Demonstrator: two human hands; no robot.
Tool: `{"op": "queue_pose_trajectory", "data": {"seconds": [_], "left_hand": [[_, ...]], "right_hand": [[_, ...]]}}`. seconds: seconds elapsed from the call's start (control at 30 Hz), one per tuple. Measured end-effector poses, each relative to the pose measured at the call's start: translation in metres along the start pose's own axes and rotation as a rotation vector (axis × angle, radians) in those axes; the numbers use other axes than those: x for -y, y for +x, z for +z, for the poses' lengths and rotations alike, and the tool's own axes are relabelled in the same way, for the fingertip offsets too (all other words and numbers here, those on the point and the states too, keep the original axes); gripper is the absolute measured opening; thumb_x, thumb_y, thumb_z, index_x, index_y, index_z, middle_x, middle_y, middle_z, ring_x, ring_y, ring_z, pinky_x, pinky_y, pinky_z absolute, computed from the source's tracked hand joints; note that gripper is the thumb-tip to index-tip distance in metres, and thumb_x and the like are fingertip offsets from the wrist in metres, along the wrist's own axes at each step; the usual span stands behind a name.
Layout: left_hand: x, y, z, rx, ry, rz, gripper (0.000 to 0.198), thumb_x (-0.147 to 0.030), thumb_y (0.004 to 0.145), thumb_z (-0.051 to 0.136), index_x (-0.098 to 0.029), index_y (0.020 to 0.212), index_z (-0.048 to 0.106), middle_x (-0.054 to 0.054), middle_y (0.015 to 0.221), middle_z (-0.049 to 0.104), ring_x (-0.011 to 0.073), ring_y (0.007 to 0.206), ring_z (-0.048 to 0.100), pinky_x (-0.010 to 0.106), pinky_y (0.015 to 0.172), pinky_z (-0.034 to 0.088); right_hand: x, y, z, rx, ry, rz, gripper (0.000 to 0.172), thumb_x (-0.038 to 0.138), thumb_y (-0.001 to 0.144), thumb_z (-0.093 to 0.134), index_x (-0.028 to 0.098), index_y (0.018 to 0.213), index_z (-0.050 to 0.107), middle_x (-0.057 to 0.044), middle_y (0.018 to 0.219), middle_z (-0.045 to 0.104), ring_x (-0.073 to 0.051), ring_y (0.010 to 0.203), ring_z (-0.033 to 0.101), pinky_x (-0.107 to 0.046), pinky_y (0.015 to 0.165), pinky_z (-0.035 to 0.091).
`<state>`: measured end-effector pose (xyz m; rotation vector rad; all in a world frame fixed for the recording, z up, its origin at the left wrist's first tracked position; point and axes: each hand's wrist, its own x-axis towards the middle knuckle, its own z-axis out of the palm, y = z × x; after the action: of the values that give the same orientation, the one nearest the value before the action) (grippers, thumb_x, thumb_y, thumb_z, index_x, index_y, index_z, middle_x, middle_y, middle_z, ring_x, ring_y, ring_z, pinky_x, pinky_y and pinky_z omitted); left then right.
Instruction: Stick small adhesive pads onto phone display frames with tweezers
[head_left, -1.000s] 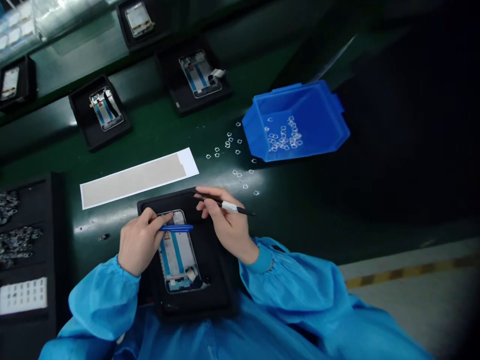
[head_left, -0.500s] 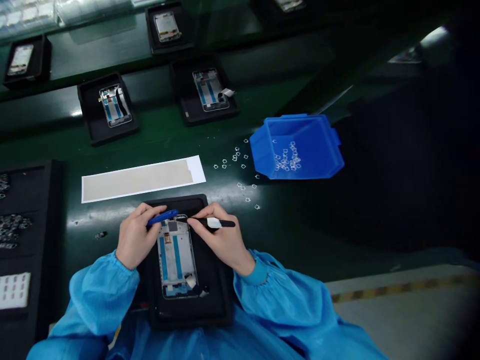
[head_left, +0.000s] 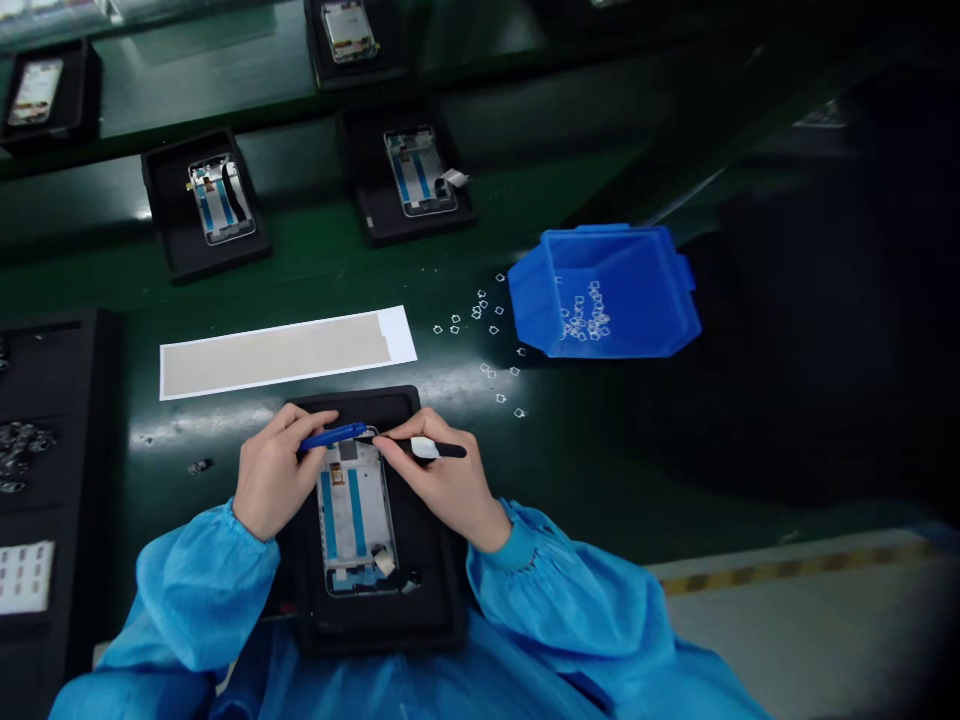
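One silvery, blue-striped phone frame (head_left: 371,515)

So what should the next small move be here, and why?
Probably a slight nudge of the black-and-white tool in the right hand, with the left hand steadying the blue tool: both tools reach over the far end of the phone frame. Tip contact is too small to tell.

The left hand (head_left: 268,475) partly covers the blue tool (head_left: 334,436) and phone frame (head_left: 376,520).
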<state>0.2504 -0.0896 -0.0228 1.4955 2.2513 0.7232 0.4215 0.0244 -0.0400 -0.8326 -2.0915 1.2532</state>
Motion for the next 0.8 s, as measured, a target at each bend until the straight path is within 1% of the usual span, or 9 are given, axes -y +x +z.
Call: {"op": "queue_pose_trajectory", "data": {"seconds": [0.3, 0.4, 0.43, 0.5, 0.57, 0.6, 0.67, 0.73, 0.8], "left_hand": [[-0.002, 0.002, 0.003, -0.002, 0.064, -0.002, 0.034, -0.019, 0.09, 0.046, -0.022, 0.115, 0.069, 0.002, 0.088, 0.063, 0.0145, 0.074, 0.063, 0.025, 0.061, 0.048], [-0.003, -0.004, -0.003, -0.038, 0.009, -0.007, 0.034, -0.019, 0.09, 0.047, -0.022, 0.117, 0.068, 0.002, 0.089, 0.063, 0.0149, 0.076, 0.064, 0.025, 0.065, 0.05], [-0.002, -0.011, -0.007, -0.066, -0.017, -0.018, 0.034, -0.019, 0.091, 0.047, -0.022, 0.119, 0.067, 0.002, 0.089, 0.064, 0.0152, 0.078, 0.064, 0.025, 0.068, 0.051], [0.002, -0.033, -0.015, -0.127, -0.03, -0.072, 0.034, -0.023, 0.093, 0.05, -0.022, 0.125, 0.063, 0.002, 0.089, 0.064, 0.0156, 0.079, 0.065, 0.026, 0.072, 0.053], [0.007, -0.066, -0.021, -0.131, 0.024, -0.156, 0.036, -0.031, 0.093, 0.053, -0.024, 0.128, 0.061, 0.003, 0.089, 0.064, 0.016, 0.076, 0.066, 0.025, 0.067, 0.054], [0.008, -0.084, -0.021, -0.105, 0.058, -0.197, 0.039, -0.035, 0.093, 0.055, -0.024, 0.13, 0.06, 0.003, 0.09, 0.064, 0.0163, 0.073, 0.066, 0.025, 0.063, 0.054], [0.005, -0.12, -0.014, -0.015, 0.082, -0.249, 0.045, -0.038, 0.09, 0.058, -0.026, 0.134, 0.058, 0.006, 0.1, 0.066, 0.0185, 0.075, 0.07, 0.026, 0.06, 0.057], [-0.002, -0.146, 0.001, 0.097, -0.008, -0.246, 0.054, -0.035, 0.09, 0.057, -0.028, 0.143, 0.05, 0.011, 0.121, 0.064, 0.022, 0.089, 0.072, 0.029, 0.07, 0.06], [-0.01, -0.158, 0.015, 0.191, -0.157, -0.279, 0.064, -0.031, 0.091, 0.053, -0.03, 0.152, 0.035, 0.011, 0.135, 0.06, 0.0219, 0.097, 0.072, 0.029, 0.078, 0.061]], "right_hand": [[0.006, 0.0, 0.004, -0.029, -0.021, 0.004, 0.02, 0.028, 0.088, 0.065, 0.022, 0.071, 0.055, 0.003, 0.062, 0.058, -0.013, 0.052, 0.056, -0.025, 0.049, 0.041], [0.003, -0.002, 0.004, -0.043, 0.016, 0.013, 0.02, 0.029, 0.087, 0.065, 0.023, 0.07, 0.056, 0.002, 0.063, 0.059, -0.014, 0.053, 0.057, -0.026, 0.05, 0.043], [0.001, -0.003, 0.003, -0.078, 0.043, 0.021, 0.02, 0.029, 0.086, 0.065, 0.023, 0.07, 0.056, 0.002, 0.063, 0.059, -0.015, 0.054, 0.058, -0.027, 0.051, 0.044], [-0.006, -0.005, 0.003, -0.218, 0.133, 0.056, 0.018, 0.029, 0.085, 0.066, 0.023, 0.072, 0.057, 0.002, 0.065, 0.061, -0.016, 0.058, 0.062, -0.029, 0.055, 0.049], [-0.012, -0.006, 0.005, -0.374, 0.246, 0.111, 0.015, 0.031, 0.086, 0.065, 0.023, 0.077, 0.056, 0.001, 0.071, 0.063, -0.018, 0.065, 0.066, -0.032, 0.064, 0.054], [-0.014, -0.006, 0.006, -0.423, 0.295, 0.136, 0.015, 0.032, 0.088, 0.064, 0.023, 0.079, 0.056, 0.0, 0.074, 0.063, -0.018, 0.069, 0.067, -0.033, 0.068, 0.056], [-0.016, -0.007, 0.01, -0.442, 0.354, 0.165, 0.014, 0.034, 0.09, 0.061, 0.023, 0.084, 0.057, 0.0, 0.08, 0.062, -0.018, 0.074, 0.066, -0.034, 0.073, 0.056], [-0.015, -0.008, 0.014, -0.416, 0.376, 0.169, 0.014, 0.036, 0.092, 0.058, 0.023, 0.087, 0.059, -0.001, 0.083, 0.062, -0.017, 0.075, 0.065, -0.034, 0.073, 0.056], [-0.015, -0.009, 0.017, -0.426, 0.387, 0.171, 0.015, 0.036, 0.093, 0.058, 0.023, 0.087, 0.06, -0.001, 0.083, 0.062, -0.017, 0.073, 0.064, -0.033, 0.07, 0.055]]}}
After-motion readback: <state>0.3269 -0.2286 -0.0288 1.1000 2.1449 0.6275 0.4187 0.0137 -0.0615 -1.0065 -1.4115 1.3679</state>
